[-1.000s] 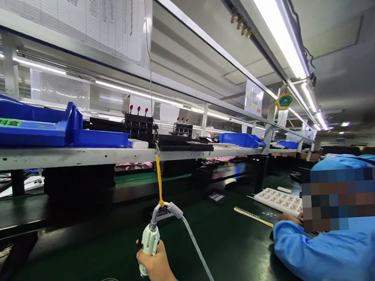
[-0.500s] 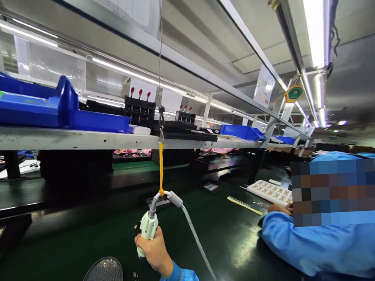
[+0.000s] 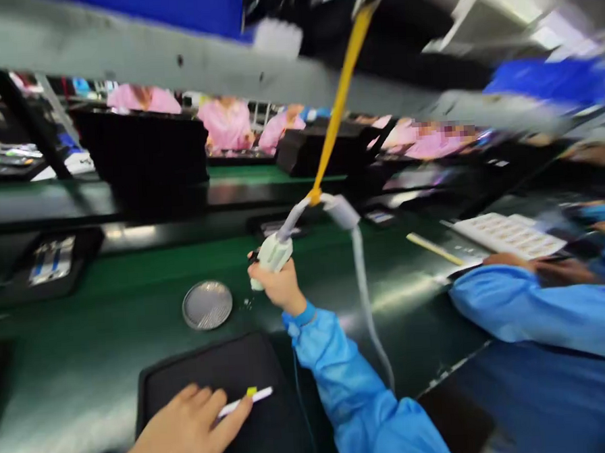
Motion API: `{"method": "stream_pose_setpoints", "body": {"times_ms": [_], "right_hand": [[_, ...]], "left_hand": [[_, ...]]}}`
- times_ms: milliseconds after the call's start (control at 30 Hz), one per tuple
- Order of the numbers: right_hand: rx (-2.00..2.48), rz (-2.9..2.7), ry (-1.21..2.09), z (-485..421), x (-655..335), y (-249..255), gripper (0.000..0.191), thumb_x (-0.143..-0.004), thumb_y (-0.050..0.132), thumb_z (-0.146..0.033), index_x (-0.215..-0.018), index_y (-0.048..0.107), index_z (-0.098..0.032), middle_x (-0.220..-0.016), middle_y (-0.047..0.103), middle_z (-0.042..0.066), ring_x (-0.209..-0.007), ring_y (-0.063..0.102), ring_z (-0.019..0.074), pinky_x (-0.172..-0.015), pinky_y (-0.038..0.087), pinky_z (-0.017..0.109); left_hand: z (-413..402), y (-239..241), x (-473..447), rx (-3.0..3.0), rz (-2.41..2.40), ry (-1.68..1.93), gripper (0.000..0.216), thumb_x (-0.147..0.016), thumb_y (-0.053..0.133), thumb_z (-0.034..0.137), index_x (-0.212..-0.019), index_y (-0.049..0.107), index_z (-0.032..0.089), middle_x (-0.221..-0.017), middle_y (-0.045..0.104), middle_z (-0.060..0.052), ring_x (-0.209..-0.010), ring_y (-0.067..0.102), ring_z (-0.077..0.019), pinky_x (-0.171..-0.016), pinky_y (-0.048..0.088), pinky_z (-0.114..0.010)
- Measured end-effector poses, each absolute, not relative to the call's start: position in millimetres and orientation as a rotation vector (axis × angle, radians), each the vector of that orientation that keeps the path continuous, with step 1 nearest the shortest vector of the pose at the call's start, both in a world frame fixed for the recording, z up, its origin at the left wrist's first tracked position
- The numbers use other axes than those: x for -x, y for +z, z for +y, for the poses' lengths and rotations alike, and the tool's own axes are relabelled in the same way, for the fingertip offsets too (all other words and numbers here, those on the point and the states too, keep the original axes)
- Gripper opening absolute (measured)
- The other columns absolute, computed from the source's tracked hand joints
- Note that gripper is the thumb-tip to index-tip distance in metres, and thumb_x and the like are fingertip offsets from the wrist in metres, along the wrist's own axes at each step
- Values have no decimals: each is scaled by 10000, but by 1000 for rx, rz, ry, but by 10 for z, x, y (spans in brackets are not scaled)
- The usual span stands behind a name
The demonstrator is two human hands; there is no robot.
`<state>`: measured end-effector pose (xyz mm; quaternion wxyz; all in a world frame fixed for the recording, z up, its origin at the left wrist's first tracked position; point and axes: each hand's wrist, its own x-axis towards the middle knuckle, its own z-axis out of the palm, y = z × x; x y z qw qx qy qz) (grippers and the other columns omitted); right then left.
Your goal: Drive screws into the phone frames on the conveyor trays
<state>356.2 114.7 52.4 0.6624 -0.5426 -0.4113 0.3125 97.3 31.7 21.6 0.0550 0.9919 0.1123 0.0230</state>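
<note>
My right hand (image 3: 280,282) is closed round a pale green air gun (image 3: 273,255) with a black trigger. Its grey hose (image 3: 360,271) loops up to a yellow strap (image 3: 339,103) that carries it from above. At the bottom, my left hand (image 3: 176,429) is over a black tray (image 3: 208,366), thumb and forefinger on a thin white pen-like stick (image 3: 263,394) with a yellow bit; blur hides the exact grip. Between the hands, beyond the tray, a round mesh dish (image 3: 208,304) rests on the green bench, with small bits beside it.
To the right, a co-worker's blue sleeve (image 3: 535,309) reaches over the bench near a white compartment tray (image 3: 510,234) and a yellow strip (image 3: 433,249). A grey shelf beam (image 3: 121,53) crosses above. Dark trays (image 3: 51,263) lie at the left; people in pink sit beyond.
The view has tilted down and become blurred. My left hand and the black tray have come into view. My right hand still grips the air gun, and the strap now slants.
</note>
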Motion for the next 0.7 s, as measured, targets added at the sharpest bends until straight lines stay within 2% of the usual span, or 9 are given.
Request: {"method": "stream_pose_setpoints", "body": {"times_ms": [167,267,433,700], "right_hand": [[1191,-938,663,1177,-3618,428,198,-574,694,-234,-762,674,-175,-684,609,-20,-652,568,134,-630,470,283],[1170,-973,625,1160,-3620,445,163,-596,689,-213,-753,669,-177,-683,600,-20,-662,571,140,-631,476,294],[1165,-1010,587,1140,-3616,481,123,-622,674,-203,-742,665,-176,-684,594,-15,-648,565,140,-608,475,299],[1178,-1016,594,1143,-3614,477,148,-617,677,-210,-762,680,-177,-698,619,-6,-663,590,154,-624,495,317]], "left_hand": [[297,490,-1059,-3033,261,-43,578,-847,429,23,-1411,412,145,-921,639,-70,-733,642,-228,-692,567,-396],[310,498,-1050,-3067,238,109,476,-902,385,37,-1371,434,105,-888,639,-78,-707,631,-221,-646,547,-372],[326,444,-977,-3061,165,449,356,-968,304,56,-1251,520,57,-893,662,-115,-741,640,-212,-667,535,-352],[315,470,-995,-3025,175,416,341,-998,316,103,-1250,538,48,-859,654,-109,-707,624,-211,-642,540,-358]]}}
